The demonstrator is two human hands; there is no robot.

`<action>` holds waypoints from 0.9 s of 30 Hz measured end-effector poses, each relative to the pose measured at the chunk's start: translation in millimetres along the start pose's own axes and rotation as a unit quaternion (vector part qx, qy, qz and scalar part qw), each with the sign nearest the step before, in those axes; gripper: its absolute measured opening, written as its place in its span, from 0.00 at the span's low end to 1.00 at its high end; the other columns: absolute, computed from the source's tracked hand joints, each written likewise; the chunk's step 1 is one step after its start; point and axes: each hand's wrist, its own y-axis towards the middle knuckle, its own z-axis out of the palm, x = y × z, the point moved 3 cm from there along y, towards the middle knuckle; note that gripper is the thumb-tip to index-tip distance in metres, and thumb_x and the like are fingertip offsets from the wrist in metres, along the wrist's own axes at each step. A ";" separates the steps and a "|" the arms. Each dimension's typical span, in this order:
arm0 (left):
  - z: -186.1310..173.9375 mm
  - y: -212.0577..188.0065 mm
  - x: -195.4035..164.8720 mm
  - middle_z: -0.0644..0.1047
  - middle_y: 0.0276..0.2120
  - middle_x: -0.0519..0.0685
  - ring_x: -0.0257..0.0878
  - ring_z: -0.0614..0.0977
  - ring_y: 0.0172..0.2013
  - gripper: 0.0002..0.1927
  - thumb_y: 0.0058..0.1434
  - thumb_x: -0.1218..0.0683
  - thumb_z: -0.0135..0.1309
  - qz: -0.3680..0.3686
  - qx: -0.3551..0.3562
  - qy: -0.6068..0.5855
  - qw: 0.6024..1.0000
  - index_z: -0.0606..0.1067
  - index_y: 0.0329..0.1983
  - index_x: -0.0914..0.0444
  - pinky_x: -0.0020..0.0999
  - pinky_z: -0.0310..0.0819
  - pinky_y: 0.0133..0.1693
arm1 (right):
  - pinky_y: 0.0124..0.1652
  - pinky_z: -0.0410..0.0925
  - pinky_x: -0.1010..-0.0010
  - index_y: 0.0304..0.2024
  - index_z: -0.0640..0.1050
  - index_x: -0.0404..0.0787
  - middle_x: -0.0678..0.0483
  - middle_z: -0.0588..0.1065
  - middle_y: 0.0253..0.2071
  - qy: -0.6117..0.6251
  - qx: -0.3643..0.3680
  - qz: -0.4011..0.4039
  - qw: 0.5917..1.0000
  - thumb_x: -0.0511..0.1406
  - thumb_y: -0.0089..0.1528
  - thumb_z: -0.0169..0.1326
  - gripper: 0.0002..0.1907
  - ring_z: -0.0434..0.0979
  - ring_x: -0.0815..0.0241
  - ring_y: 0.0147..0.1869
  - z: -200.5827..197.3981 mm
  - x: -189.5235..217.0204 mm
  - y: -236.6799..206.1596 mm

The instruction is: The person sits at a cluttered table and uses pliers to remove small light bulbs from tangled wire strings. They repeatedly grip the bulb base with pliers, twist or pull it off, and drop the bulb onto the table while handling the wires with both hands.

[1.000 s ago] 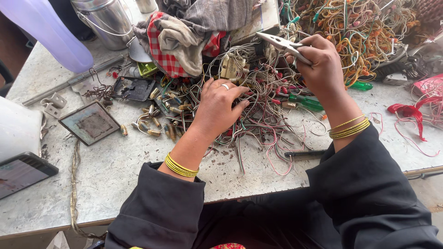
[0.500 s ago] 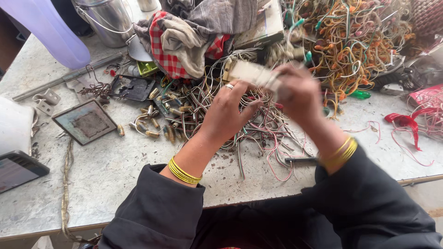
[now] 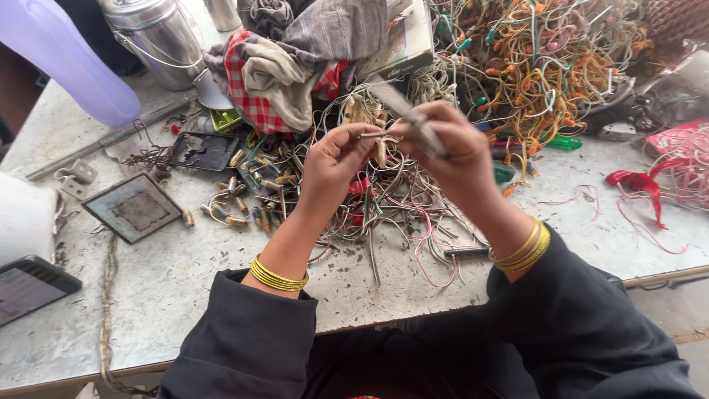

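My left hand (image 3: 334, 161) pinches a thin wire piece (image 3: 371, 134) just above the heap of thin pink, white and green wires (image 3: 399, 203) on the grey table (image 3: 185, 288). Close beside it, my right hand (image 3: 452, 148) grips metal pliers (image 3: 406, 112), whose blurred jaws point up and left, near the wire piece. Both wrists wear gold bangles and black sleeves. Small metal connectors (image 3: 236, 188) lie scattered left of the heap.
A large tangle of orange and multicoloured wires (image 3: 546, 66) fills the back right. Red wire scraps (image 3: 650, 185) lie at right. A cloth bundle (image 3: 295, 59), steel can (image 3: 155, 37), purple bottle (image 3: 52, 59), dark square plates (image 3: 133, 207) and a phone (image 3: 29, 284) sit at left.
My left hand lifted off the wire heap with a wire piece. My right hand came in from the right with the pliers, and the two hands now meet above the heap.
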 end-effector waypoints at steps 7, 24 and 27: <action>-4.2 3.5 -17.1 0.83 0.41 0.47 0.30 0.83 0.40 0.08 0.72 0.60 0.54 0.013 -0.025 0.020 0.999 0.79 0.51 0.66 0.23 0.79 0.44 | 0.55 0.71 0.75 0.55 0.80 0.41 0.56 0.74 0.56 0.073 0.009 0.074 0.995 0.28 0.63 0.62 0.17 0.74 0.66 0.60 -2.3 -20.1 5.9; -30.5 -2.9 -86.2 0.71 0.60 0.47 0.35 0.73 0.62 0.24 0.72 0.45 0.62 0.308 -0.183 0.234 0.904 0.69 0.62 0.60 0.34 0.65 0.68 | 0.45 0.67 0.73 0.48 0.83 0.37 0.54 0.75 0.40 -0.113 0.014 0.100 0.988 0.33 0.62 0.65 0.12 0.74 0.64 0.44 -2.6 -34.3 4.0; -11.8 -2.7 -90.5 0.78 0.57 0.50 0.47 0.77 0.62 0.25 0.63 0.43 0.68 0.320 -0.067 0.424 0.845 0.77 0.57 0.61 0.43 0.66 0.69 | 0.40 0.68 0.74 0.45 0.83 0.38 0.55 0.75 0.40 -0.115 0.031 0.098 0.988 0.34 0.63 0.64 0.09 0.75 0.65 0.40 0.1 -26.8 3.1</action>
